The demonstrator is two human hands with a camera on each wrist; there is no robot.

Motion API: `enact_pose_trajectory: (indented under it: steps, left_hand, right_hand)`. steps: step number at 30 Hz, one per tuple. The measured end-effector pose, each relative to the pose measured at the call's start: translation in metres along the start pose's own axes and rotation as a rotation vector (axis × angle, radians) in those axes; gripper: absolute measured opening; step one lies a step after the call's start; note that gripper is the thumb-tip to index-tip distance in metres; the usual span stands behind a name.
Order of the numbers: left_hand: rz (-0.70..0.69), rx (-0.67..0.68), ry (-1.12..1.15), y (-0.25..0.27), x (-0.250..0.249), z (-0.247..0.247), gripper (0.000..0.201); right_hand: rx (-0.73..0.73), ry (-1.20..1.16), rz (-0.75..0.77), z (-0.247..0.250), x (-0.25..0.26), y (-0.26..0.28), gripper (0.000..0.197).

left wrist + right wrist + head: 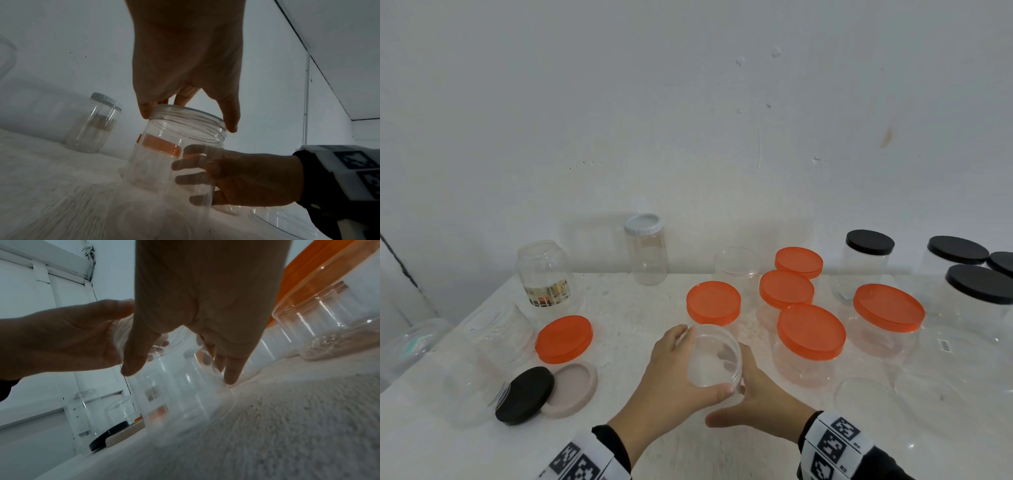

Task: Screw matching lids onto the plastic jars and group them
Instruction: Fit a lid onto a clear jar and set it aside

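Note:
A clear lidless jar (714, 356) with a threaded neck stands near the table's front, between both hands. My left hand (690, 358) grips its rim from above, thumb on the near side and fingers on the far side. My right hand (738, 387) wraps the jar's body from the right. In the left wrist view the jar (164, 155) leans slightly, my left hand (189, 116) pinches its rim, and the right hand's fingers (193, 178) show through the plastic. In the right wrist view my right hand (180, 369) curls round the jar (176, 399).
Loose orange lid (564, 338), black lid (525, 394) and beige lid (573, 389) lie at the left beside lidless clear jars (493, 342). Several orange-lidded jars (811, 332) stand close on the right, black-lidded jars (869, 260) behind them. A white-lidded jar (645, 253) stands by the wall.

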State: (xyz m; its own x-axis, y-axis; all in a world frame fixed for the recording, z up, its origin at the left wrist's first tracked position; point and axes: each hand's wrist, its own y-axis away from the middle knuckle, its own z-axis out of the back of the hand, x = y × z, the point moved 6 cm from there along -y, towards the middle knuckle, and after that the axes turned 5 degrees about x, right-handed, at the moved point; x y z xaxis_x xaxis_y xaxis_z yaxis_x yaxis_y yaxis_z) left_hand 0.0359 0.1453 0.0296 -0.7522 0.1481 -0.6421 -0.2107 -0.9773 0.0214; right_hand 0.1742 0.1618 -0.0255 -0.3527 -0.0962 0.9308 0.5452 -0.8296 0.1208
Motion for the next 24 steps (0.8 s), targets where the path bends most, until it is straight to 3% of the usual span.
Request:
enact_pose_trajectory:
  steps: [6, 19, 24]
  left_hand:
    - [0.020, 0.001, -0.036, 0.0003, 0.0019, -0.0017, 0.109]
    - [0.009, 0.022, -0.090, -0.0042, 0.0022, -0.0041, 0.110]
    - [-0.010, 0.027, -0.033, -0.0022, 0.0011, -0.0043, 0.098]
  right_hand:
    - [0.009, -0.001, 0.010, -0.0014, -0.0013, -0.0002, 0.100]
    - [0.021, -0.003, 0.011, -0.0018, -0.0023, -0.0009, 0.102]
    - [0.020, -0.001, 0.003, -0.0016, -0.0023, 0.0000, 0.103]
